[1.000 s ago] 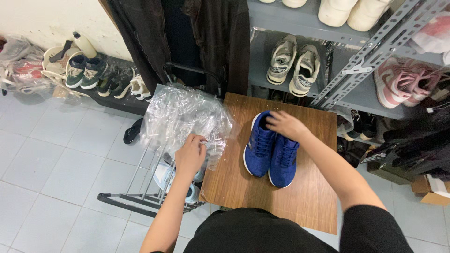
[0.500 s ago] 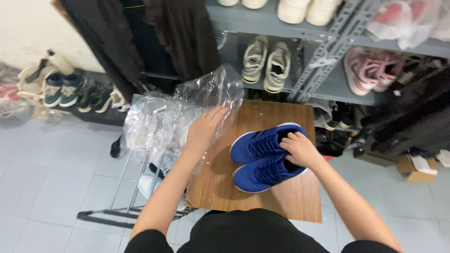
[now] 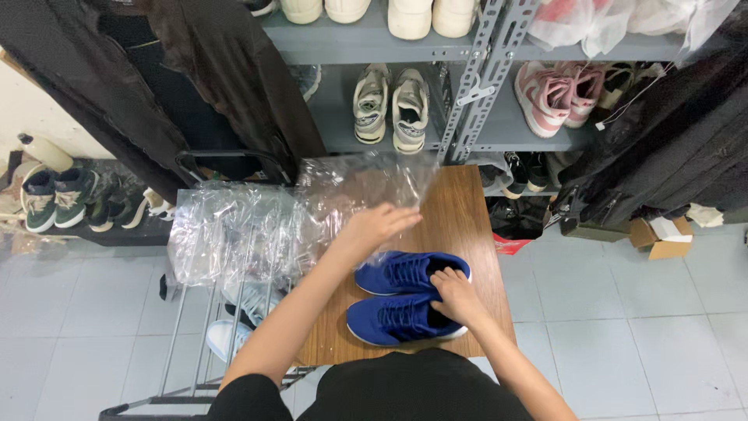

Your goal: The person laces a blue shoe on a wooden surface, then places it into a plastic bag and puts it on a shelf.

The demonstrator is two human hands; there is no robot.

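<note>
A pair of blue sneakers (image 3: 393, 296) lies on its side on a small brown wooden table (image 3: 460, 218), toes pointing left. My right hand (image 3: 456, 295) grips the heel openings of both shoes. My left hand (image 3: 372, 228) is on a large crumpled clear plastic bag (image 3: 265, 226) that spreads over the table's left half and past its edge. The fingers are curled on the film just above the upper shoe.
A grey metal shelf (image 3: 483, 117) behind the table holds beige sneakers (image 3: 392, 103), pink sneakers (image 3: 557, 93) and white shoes on top. Dark coats (image 3: 179, 78) hang at left. A wire rack (image 3: 195, 343) stands left of the table. A cardboard box (image 3: 662, 236) sits on the tiled floor.
The blue sneakers have been turned from toes-away to lying sideways near me. My left hand has pulled the plastic bag rightward across the table toward the shoes.
</note>
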